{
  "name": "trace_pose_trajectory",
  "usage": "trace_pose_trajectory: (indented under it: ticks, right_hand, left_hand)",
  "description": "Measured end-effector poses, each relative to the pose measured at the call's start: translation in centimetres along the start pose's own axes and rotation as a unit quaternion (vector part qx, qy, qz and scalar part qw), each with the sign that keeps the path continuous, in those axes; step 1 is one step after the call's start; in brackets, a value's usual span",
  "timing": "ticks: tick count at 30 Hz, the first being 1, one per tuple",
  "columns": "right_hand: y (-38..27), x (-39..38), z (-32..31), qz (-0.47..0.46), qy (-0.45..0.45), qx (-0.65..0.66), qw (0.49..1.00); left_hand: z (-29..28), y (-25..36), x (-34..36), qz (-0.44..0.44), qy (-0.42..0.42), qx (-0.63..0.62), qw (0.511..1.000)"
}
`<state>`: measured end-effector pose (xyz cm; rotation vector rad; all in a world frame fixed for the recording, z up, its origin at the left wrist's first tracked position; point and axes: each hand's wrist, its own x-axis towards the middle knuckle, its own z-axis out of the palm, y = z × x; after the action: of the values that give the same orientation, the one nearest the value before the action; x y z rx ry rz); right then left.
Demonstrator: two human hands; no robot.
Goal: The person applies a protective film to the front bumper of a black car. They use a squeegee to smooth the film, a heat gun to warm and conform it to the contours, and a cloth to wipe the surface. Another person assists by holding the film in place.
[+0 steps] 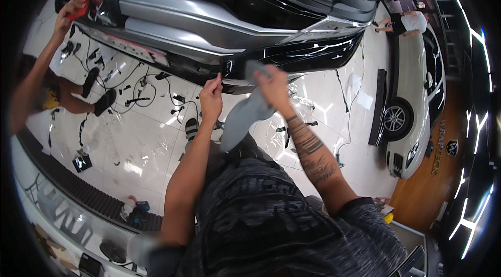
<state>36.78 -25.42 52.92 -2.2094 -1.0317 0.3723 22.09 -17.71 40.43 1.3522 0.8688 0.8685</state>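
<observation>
My right hand is closed around a grey cloth, which hangs down from it in front of my dark grey shirt. Part of the cloth sticks up above the fingers, close to the glossy black bumper of a car. My left hand is raised at the bumper's lower edge, its fingers pinched together. Whatever it may grip there is too small to make out. Above both hands runs the silver-grey trim of the black car.
At the left a co-worker's hand holds a red tool against the car. Cables and black scraps litter the white tiled floor. A white car and another person are at the right. A cart with tools stands behind at lower left.
</observation>
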Motion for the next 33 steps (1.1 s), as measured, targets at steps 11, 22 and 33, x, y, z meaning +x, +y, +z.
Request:
trace_pose_trajectory:
  ticks: [11,22,33]
  right_hand:
    - [1.2,1.0,-8.7,-0.17,0.233,-0.232,0.929]
    - [-3.4,-1.8,-0.6,-0.168,0.117,-0.25,0.946]
    - [-7.0,-0.5,1.4,-0.12,0.024,-0.343,0.931]
  left_hand:
    - [-2.6,0.9,2.1,-0.074,-0.13,0.019,0.988]
    - [-2.6,1.9,2.5,-0.168,-0.127,-0.062,0.975]
    - [0.6,9.7,1.0,-0.366,-0.235,-0.334,0.837]
